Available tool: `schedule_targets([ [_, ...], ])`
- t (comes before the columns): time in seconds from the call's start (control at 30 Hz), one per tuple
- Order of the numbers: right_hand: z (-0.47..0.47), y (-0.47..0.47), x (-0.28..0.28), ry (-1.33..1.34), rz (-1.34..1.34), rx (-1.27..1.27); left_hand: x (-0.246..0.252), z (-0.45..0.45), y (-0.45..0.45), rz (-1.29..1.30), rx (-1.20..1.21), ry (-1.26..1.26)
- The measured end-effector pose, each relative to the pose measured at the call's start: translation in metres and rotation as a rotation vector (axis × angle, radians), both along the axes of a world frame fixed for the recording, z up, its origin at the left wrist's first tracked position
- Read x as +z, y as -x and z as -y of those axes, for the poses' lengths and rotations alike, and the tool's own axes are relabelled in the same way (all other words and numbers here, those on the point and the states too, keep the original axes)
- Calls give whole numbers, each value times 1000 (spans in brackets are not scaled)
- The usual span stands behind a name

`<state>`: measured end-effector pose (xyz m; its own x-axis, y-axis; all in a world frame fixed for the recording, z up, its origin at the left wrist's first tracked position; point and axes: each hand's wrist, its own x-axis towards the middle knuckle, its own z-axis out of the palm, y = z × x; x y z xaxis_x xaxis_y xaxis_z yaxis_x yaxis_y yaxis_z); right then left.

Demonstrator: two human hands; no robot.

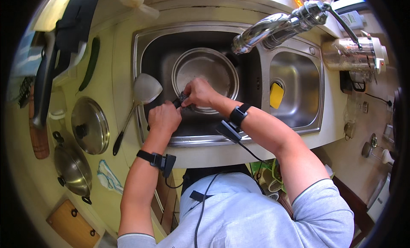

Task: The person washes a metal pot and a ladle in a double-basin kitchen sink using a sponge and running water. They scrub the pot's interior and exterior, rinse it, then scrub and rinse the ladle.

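Observation:
A round stainless steel pan (219, 73) lies in the large basin (246, 115) of the steel sink. My left hand (165, 117) is closed around its black handle (176, 103) at the near left. In my right hand (201, 92) is a steel wool scrubber (189, 107), pressed at the pan's rim where the handle joins. My fingers cover part of the scrubber and most of the handle. Both wrists wear black straps with small devices.
The chrome faucet (272, 28) reaches over the far right of the basin. A metal turner (146, 89) leans across the left sink edge. A yellow sponge (276, 95) sits in the small basin (296, 84). Leftward are a pot lid (96, 126), a lidded wok (72, 164) and a cucumber (90, 65).

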<state>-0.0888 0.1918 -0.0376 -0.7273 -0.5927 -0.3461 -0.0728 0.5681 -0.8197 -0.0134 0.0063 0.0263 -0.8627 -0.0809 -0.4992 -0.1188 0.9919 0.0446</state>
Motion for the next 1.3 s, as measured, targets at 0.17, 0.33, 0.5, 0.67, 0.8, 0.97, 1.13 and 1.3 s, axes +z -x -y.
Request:
schedule_targets([
  [0.17, 5, -2, -4, -182, 16, 137, -2, -6, -4, -35, 19, 1],
  [0.33, 30, 38, -15, 313, 472, -368, -2, -8, -2, -44, -21, 22],
  [0.5, -39, 34, -48, -249, -309, 16, -3, -12, 2, 0, 0, -1],
  [0.67, -30, 1, -58, -139, -235, 249, -1, -12, 4, 31, 37, -9],
  [0.8, 18, 53, -68, 33, -384, -83, 0, -13, 6, 67, 29, 16],
  [0.97, -23, 47, -60, -294, -222, -185, -2, -14, 6, 60, 9, -10],
  [1.13, -26, 45, -43, -357, -283, 12, -3, -13, 3, -11, 15, -11],
  [1.3, -51, 74, -50, -282, -255, -410, -7, -13, 0, -47, -34, 17],
])
